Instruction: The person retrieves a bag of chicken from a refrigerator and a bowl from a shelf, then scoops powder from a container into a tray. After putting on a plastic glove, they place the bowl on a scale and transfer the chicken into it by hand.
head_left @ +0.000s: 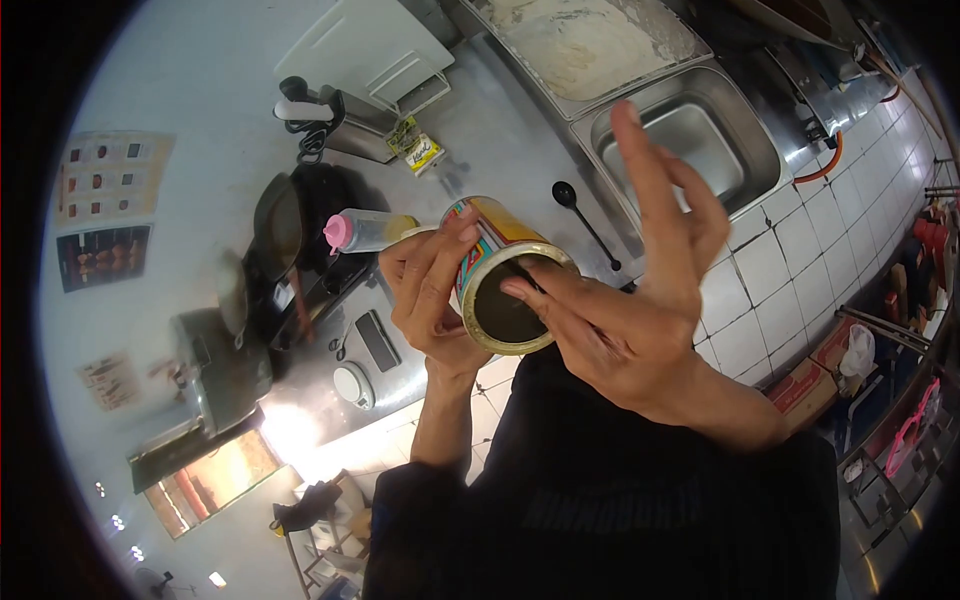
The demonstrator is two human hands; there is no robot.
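A round tin with a colourful label tilts its open mouth toward me. My left hand is wrapped round its side. The inside looks dark, and its contents cannot be made out. At the mouth, the thumb and forefinger of my right hand are pinched together. Its other fingers stretch up and away. Whatever lies between the pinched fingertips, if anything, is too small to tell. Beyond the tin, a black spoon lies on the steel counter. A squeeze bottle with a pink cap is close to my left hand.
A tray of white flour and a steel pan sit at the back. Nearby are a yellow box, a utensil holder and dark frying pans. A phone and a small round scale lie left.
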